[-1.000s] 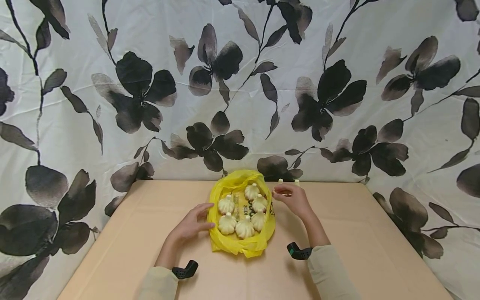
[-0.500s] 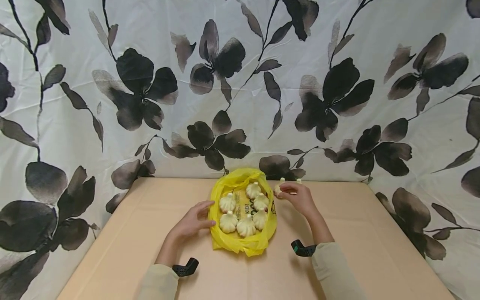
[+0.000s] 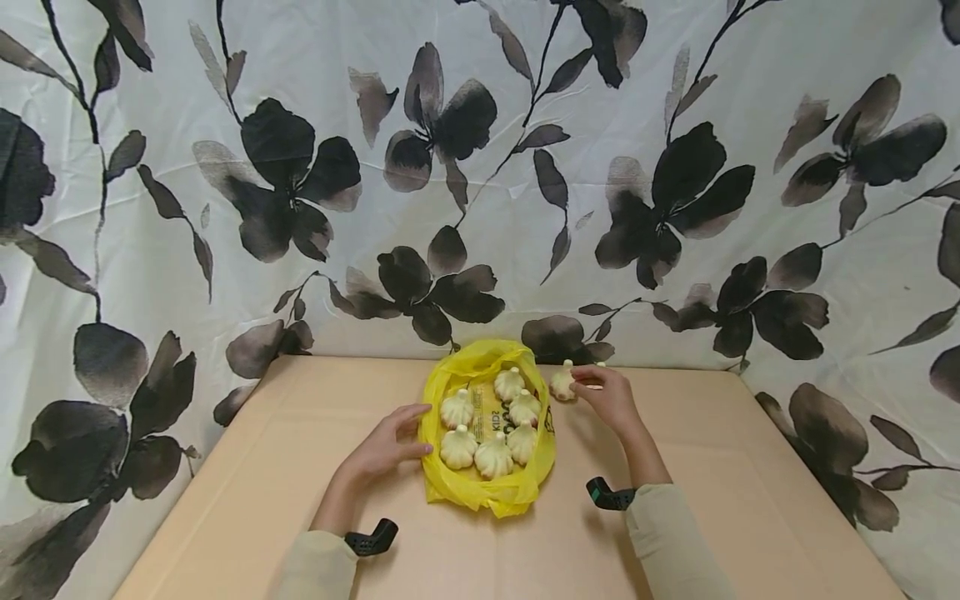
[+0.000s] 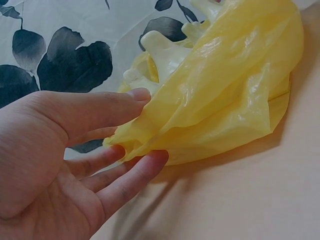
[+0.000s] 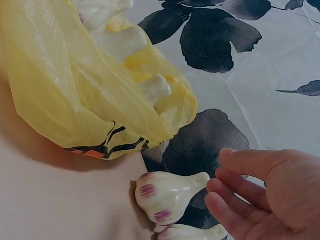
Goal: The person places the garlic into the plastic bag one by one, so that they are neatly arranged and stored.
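Observation:
A yellow plastic bag [image 3: 438, 483] stands with its mouth rolled wide on the table, several white garlic bulbs [image 3: 492, 456] inside it. At its left side is my left hand [image 3: 378, 446]; in the left wrist view the loosely extended fingers and thumb touch the bag's side. Right of the bag's far end, one garlic bulb [image 3: 562, 382] with purple streaks lies on the table. My right hand [image 3: 609, 402] is just beside it, relaxed fingertips [image 5: 215, 185] right at its stem. A second loose bulb [image 5: 192, 233] is mostly hidden behind that hand in the head view.
The table [image 3: 720, 467] has a light tan cover. Directly behind its far edge hangs a white cloth [image 3: 540, 208] with dark floral print. A black device [image 3: 372, 538] is worn on my left wrist, another black device [image 3: 610, 495] on my right.
My right hand has drawn slightly right, away from the bag, and the loose bulb it covered now shows beside the fingers. My left hand stays at the bag. The head view has shifted slightly.

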The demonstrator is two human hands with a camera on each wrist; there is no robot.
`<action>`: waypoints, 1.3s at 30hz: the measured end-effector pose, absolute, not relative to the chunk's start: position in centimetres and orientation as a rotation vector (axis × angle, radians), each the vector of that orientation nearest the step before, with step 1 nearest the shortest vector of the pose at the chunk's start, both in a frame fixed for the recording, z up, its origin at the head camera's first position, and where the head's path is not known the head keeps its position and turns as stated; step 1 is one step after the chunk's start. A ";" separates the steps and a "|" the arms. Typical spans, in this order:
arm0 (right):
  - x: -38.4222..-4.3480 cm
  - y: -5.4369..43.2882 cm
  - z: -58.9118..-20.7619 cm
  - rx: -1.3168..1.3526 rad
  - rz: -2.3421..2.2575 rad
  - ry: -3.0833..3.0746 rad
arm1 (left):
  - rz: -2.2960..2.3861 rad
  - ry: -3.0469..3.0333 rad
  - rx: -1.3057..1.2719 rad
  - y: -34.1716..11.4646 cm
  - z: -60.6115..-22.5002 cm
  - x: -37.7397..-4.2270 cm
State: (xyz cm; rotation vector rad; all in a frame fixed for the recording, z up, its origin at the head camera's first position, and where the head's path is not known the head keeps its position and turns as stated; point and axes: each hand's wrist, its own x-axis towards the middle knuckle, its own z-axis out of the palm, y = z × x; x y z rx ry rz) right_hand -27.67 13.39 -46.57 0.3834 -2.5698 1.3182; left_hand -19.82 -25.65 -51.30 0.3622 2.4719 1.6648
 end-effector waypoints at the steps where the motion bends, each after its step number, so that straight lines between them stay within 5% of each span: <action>1: -27.6 13.4 -46.6 0.375 1.324 -2.568 | 1.662 2.472 0.363 -25.7 -51.3 -19.7; 39: -24.5 12.6 -47.5 0.232 1.377 -2.583 | 1.613 2.482 0.387 -26.4 -50.9 -15.0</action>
